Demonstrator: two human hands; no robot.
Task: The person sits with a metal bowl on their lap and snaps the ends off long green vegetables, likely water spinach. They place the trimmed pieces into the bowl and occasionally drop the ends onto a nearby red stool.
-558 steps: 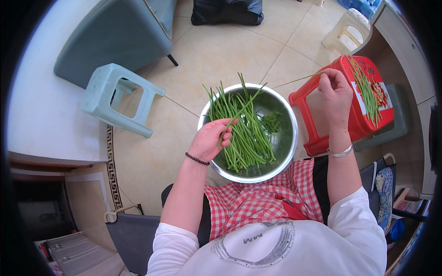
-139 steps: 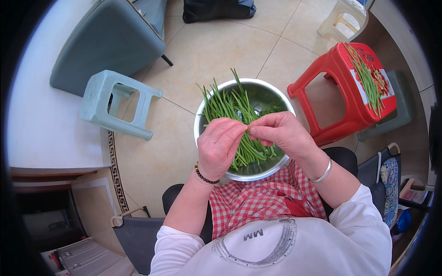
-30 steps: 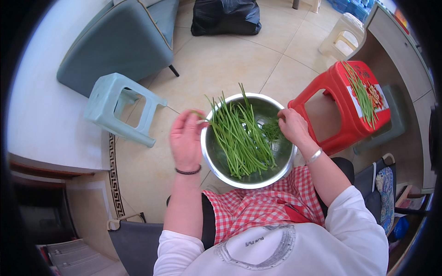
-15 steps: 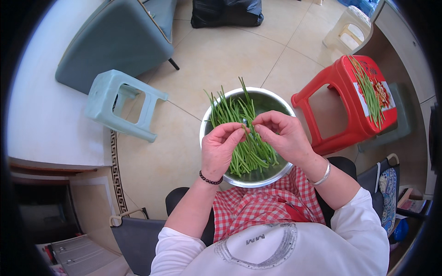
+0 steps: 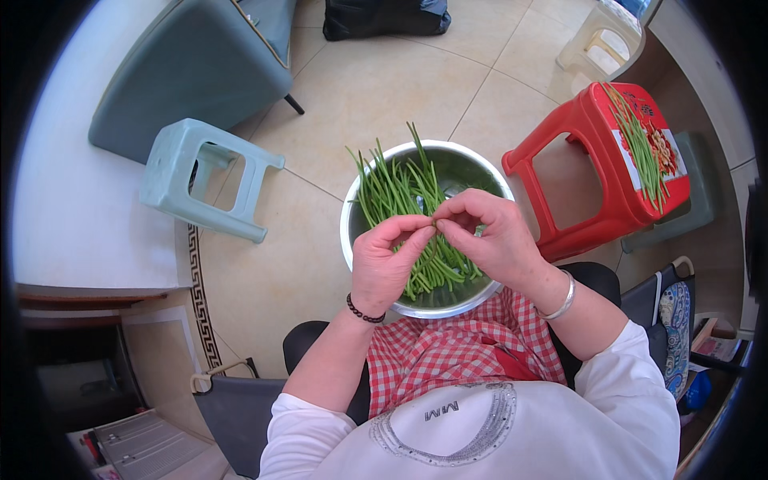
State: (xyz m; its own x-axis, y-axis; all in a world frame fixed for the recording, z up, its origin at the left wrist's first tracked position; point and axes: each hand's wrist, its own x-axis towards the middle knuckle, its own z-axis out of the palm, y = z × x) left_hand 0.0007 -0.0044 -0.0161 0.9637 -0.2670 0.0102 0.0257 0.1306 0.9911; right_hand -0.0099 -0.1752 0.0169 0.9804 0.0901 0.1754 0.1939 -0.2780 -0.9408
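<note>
A wide steel bowl sits in front of my lap and holds a heap of long green stalks that look like garlic scapes. Above the near part of the heap, my left hand and my right hand meet with their fingertips. Thumb and index finger are pinched on each hand, and the two pinches touch. A thin green stalk seems to run down from between them, though the fingers mostly cover it. More stalks lie in a small bunch on the red stool to the right.
Left of the bowl stands a pale blue stool, with a grey-blue sofa behind it. A black bag lies on the tiled floor at the far side. At the far right is a cream stool beside a cabinet. A red checked apron covers my lap.
My fingertips have come together from slightly apart, now touching at the stalk. The whole view has shifted slightly; the stools and bowl look unmoved.
</note>
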